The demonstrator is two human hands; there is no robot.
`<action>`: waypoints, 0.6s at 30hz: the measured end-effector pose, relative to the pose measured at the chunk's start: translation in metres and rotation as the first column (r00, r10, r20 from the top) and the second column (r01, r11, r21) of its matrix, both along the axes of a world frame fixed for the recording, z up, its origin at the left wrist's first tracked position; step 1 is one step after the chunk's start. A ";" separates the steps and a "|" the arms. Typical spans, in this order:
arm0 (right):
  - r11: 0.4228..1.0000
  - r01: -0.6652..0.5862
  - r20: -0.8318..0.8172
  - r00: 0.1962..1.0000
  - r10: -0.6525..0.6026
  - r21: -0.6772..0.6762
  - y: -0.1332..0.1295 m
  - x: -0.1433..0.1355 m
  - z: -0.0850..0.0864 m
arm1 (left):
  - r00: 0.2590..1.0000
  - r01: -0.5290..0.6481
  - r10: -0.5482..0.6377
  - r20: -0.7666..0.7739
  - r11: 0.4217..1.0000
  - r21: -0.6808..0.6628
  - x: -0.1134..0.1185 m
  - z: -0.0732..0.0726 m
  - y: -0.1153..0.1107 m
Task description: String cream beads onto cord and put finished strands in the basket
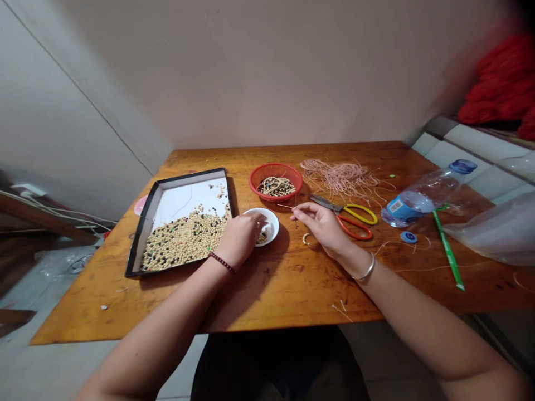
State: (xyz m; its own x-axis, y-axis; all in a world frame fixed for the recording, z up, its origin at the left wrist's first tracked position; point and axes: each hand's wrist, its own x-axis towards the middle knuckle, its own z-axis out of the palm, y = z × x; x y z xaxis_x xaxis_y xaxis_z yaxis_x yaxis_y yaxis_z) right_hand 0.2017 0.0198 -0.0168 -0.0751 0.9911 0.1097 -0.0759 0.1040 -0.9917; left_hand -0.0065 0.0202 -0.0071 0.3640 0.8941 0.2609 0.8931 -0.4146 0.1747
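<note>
My left hand reaches into a small white bowl that has some beads at its bottom. Its fingers point down and are bunched, and their tips are partly hidden, so I cannot make out what they hold. My right hand, to the right of the bowl, pinches a thin pale cord between thumb and fingers. A short curved string of beads hangs or lies just below that hand. To the left, a black-rimmed tray holds many cream beads with dark and coloured ones among them.
A red basket of strung beads stands behind the bowl. Pink cord lies heaped at the back. Scissors with yellow and orange handles are beside my right hand. Farther right are a plastic bottle, a blue cap and a green strip.
</note>
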 end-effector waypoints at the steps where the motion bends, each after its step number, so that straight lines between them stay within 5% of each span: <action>1: 1.000 -0.006 0.000 1.000 0.006 -0.003 0.000 0.000 -0.001 | 1.000 0.024 -0.024 0.000 0.999 -0.034 0.001 -0.001 -0.001; 8: 0.998 -0.054 -0.012 0.999 0.053 -0.042 -0.003 -0.002 -0.002 | 0.993 0.117 -0.120 -0.019 0.988 -0.102 0.002 -0.002 -0.003; 18: 0.991 -0.137 0.104 0.985 0.137 -0.010 -0.006 -0.007 -0.004 | 0.996 0.091 -0.090 0.010 0.986 -0.141 0.001 -0.008 -0.001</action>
